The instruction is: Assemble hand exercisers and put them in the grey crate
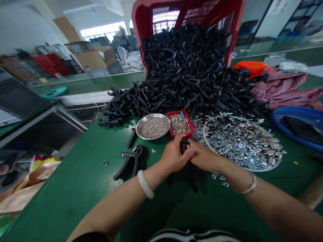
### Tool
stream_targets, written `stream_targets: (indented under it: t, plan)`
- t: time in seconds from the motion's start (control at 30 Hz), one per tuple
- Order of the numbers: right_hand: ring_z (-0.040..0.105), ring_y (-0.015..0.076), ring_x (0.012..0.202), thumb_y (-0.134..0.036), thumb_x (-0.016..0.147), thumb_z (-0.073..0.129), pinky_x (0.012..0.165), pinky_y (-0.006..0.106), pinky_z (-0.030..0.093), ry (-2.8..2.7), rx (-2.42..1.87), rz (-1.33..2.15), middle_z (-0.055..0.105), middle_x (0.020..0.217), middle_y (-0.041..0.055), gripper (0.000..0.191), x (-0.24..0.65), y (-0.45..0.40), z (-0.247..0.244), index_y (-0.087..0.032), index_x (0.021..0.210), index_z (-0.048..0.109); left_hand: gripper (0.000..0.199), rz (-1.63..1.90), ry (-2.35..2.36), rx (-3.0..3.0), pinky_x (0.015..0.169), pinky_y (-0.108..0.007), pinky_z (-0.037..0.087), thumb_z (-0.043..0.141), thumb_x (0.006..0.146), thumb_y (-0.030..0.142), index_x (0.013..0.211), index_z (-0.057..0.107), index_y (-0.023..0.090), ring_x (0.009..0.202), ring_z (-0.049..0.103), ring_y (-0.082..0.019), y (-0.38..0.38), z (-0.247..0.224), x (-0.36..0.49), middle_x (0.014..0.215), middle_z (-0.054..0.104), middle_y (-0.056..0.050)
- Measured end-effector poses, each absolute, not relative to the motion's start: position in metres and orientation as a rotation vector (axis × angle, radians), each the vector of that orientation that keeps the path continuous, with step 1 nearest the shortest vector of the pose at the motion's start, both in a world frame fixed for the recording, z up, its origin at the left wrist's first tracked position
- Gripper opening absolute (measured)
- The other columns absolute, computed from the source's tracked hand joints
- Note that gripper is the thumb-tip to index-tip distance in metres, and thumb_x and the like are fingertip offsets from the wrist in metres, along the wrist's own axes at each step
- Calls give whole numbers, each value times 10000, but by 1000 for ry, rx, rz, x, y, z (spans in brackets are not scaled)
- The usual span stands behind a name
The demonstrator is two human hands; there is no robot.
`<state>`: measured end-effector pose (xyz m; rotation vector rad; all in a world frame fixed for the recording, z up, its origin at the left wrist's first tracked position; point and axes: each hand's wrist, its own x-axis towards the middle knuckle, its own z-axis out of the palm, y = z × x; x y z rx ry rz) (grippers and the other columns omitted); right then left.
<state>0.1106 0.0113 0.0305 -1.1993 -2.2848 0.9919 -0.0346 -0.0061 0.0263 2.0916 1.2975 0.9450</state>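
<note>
My left hand [175, 153] and my right hand [203, 156] meet over the green table, fingers closed round a small dark part [185, 146] with a metal coil showing. Most of that part is hidden by the fingers. Just beyond them sits a red basket [192, 131] of small metal pins with a blue item in it. To its left is a metal bowl [143, 135] of tiny metal pieces. A black hand grip with a spring [137, 159] lies left of my left hand, near a loose black handle [131, 137] and a metal ring [105, 162].
A big heap of black handles [181, 74] spills from a tipped red crate [138, 33] at the back. On the right are a wide tray [262, 170] of metal parts, a blue tray [280, 129] with a dark flat object, and a checked cloth [285, 89].
</note>
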Motion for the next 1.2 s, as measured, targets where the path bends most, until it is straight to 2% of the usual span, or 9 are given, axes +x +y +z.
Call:
stream_targets:
  t: [0.13, 0.27, 0.47, 0.6, 0.7, 0.77, 0.83, 1.03, 1.2]
  plan:
    - [530, 127, 564, -291, 740, 488, 528, 254, 432, -2141, -1212, 1217, 581, 723, 30, 146, 113, 19, 22, -166, 813, 507, 783, 808, 1307, 2115, 807, -391, 443, 445, 716, 650, 1295, 315, 138, 956, 573, -272, 7, 23, -35, 1089, 585, -139]
    - [382, 69, 341, -375, 779, 451, 308, 196, 275, -1612, -1371, 1507, 508, 598, -37, 262, 104, 25, 10, -182, 953, 485, 900, 591, 1531, 2157, 900, -435, 386, 424, 690, 698, 1359, 213, 134, 1134, 466, -319, 18, 22, -34, 1313, 421, -184]
    - [586, 122, 686, -336, 790, 503, 568, 211, 465, -1046, -1133, 1648, 611, 783, 18, 211, 93, 23, 2, -182, 934, 507, 1082, 551, 1728, 2302, 910, -467, 348, 553, 487, 764, 1299, 315, 90, 1093, 466, -362, 10, 17, -28, 1225, 489, -213]
    - [607, 144, 732, -371, 844, 428, 616, 253, 476, -1386, -1208, 1705, 642, 834, 47, 247, 105, 22, 2, -181, 976, 515, 1036, 536, 1695, 2414, 869, -445, 373, 588, 482, 730, 1270, 344, 104, 1037, 509, -342, 15, 4, -39, 1140, 542, -197]
    - [599, 172, 645, -459, 855, 377, 583, 294, 459, -2057, -1605, 1220, 641, 734, 72, 361, 118, 40, 13, -162, 871, 582, 1041, 444, 1637, 2487, 844, -437, 387, 604, 457, 720, 1248, 373, 85, 983, 534, -340, 19, -2, -47, 1061, 575, -190]
    - [608, 208, 735, -450, 866, 345, 656, 335, 453, -2306, -1767, 559, 648, 800, 107, 396, 120, 61, 23, -163, 823, 614, 1027, 371, 1560, 2532, 839, -432, 390, 600, 451, 724, 1231, 400, 87, 961, 542, -332, 20, -3, -46, 1034, 586, -180]
    - [594, 242, 870, -357, 853, 395, 733, 365, 439, -2434, -1735, 182, 642, 938, 126, 301, 115, 85, 29, -172, 867, 631, 1032, 319, 1447, 2588, 844, -430, 387, 597, 438, 733, 1228, 413, 94, 964, 537, -327, 21, -4, -41, 1046, 584, -170]
    - [584, 285, 909, -173, 679, 603, 764, 380, 429, -2585, -1650, 288, 646, 930, 167, 112, 84, 139, 17, -146, 769, 663, 1005, 311, 1280, 2665, 930, -421, 334, 547, 504, 754, 1267, 411, 115, 1090, 455, -322, 27, -10, -36, 1212, 499, -171]
    - [588, 233, 851, -162, 672, 598, 774, 330, 410, -2407, -1601, 452, 659, 795, 102, 58, 89, 144, 11, -164, 655, 653, 1018, 407, 1246, 2645, 975, -432, 298, 524, 499, 781, 1265, 431, 118, 1112, 436, -320, 24, -9, -41, 1232, 495, -160]
